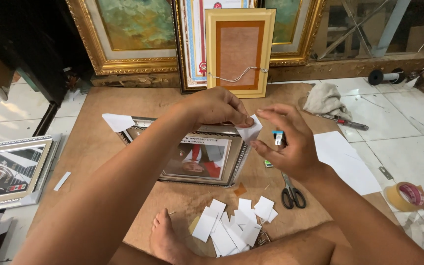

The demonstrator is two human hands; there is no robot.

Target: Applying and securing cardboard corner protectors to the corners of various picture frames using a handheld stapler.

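While both hands pinch the small white paper corner piece (pixel 249 131) over the silver picture frame (pixel 192 152), the left hand (pixel 219 110) grips from ten o'clock, the right hand (pixel 288 142), also holding a small blue-and-white object (pixel 278 137), from three o'clock.

One camera sat on the person's head and looked down, very near the hands (pixel 266 132), with the gold frame (pixel 240 51) at twelve o'clock.
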